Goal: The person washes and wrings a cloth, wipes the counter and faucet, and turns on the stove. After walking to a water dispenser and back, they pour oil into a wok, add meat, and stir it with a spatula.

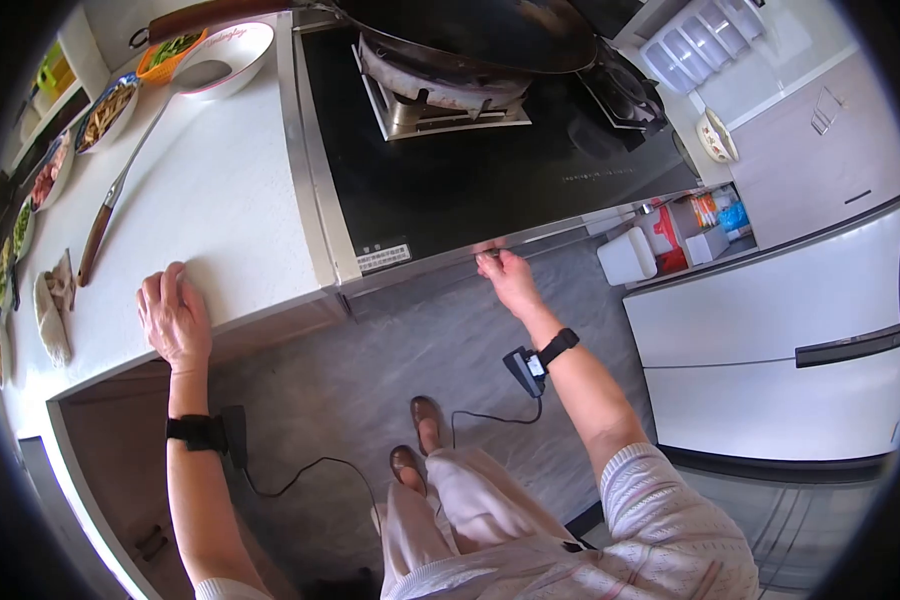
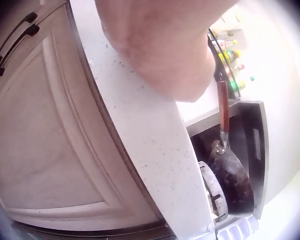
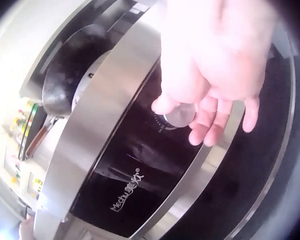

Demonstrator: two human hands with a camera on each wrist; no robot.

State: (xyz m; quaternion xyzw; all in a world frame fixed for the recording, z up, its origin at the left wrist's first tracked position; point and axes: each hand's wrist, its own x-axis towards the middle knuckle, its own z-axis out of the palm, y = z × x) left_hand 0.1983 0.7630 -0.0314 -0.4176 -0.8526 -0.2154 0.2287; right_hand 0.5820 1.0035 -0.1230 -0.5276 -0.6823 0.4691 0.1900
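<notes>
My right hand [image 1: 513, 285] is at the front edge of the black cooktop [image 1: 450, 190]. In the right wrist view its thumb and fingers pinch a round silver knob [image 3: 182, 116] on the dark front panel [image 3: 140, 165]. On the white counter [image 1: 230, 180], near its front edge, rests my left hand [image 1: 175, 315], fingers loosely bent and holding nothing. A large dark wok [image 1: 460, 40] sits on the burner ring [image 1: 440, 85], its wooden handle [image 1: 210, 18] pointing left. Beyond the left hand lies a long-handled ladle [image 1: 120, 185], its head inside a white bowl [image 1: 255, 50].
Plates of cut food [image 1: 110, 115], an orange basket [image 1: 170, 58] of greens and a cloth [image 1: 52, 310] line the counter's left side. At right are an open drawer [image 1: 690, 230], a small patterned bowl [image 1: 716, 135] and a white refrigerator [image 1: 740, 310].
</notes>
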